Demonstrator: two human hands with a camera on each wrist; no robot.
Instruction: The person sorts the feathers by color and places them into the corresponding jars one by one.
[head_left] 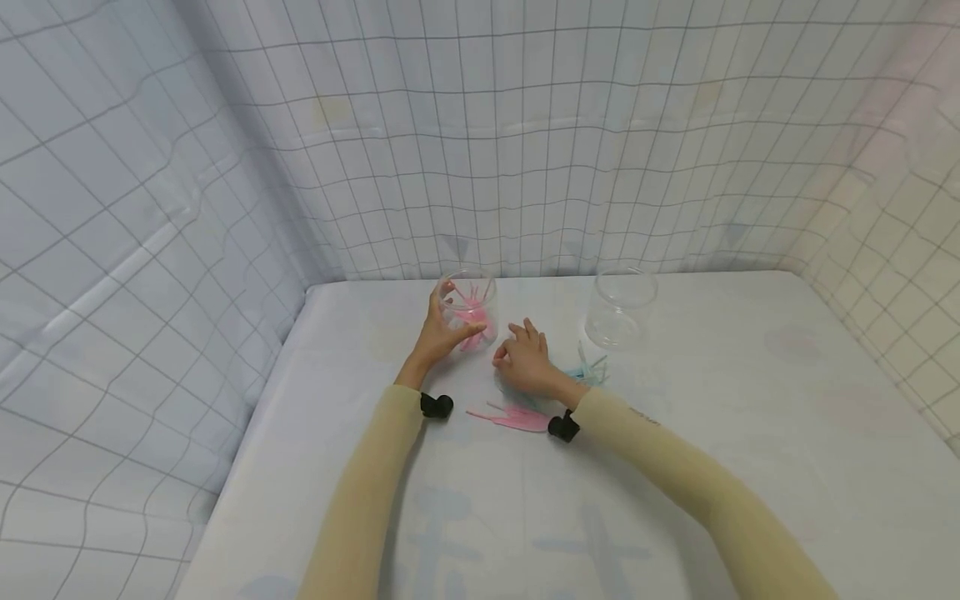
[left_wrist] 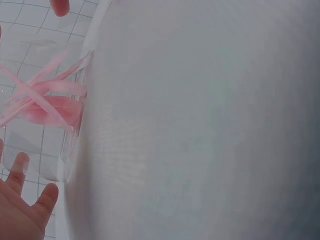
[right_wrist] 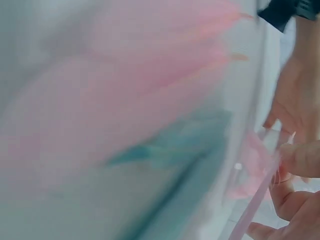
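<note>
My left hand (head_left: 441, 336) grips a clear round jar (head_left: 492, 321), its thumb in front and fingers round the far left side. Inside the jar stand several translucent pink strips (left_wrist: 55, 107) with thin stems and wider ends; their exact kind is unclear. Just right of the jar is my right hand (head_left: 527, 362), thumb and forefinger together. The right wrist view shows them pinching one thin pink strip (right_wrist: 255, 205). Below that hand lie more pink strips (head_left: 519, 419) on the table. Pale teal ones (head_left: 588, 373) lie beside the right wrist, partly hidden by it.
A second clear jar (head_left: 621, 312) stands to the right, towards the back. The white-covered table (head_left: 750, 400) meets hanging white grid-patterned cloth (head_left: 525, 183) at the back and both sides. Each wrist carries a small black camera (head_left: 437, 406).
</note>
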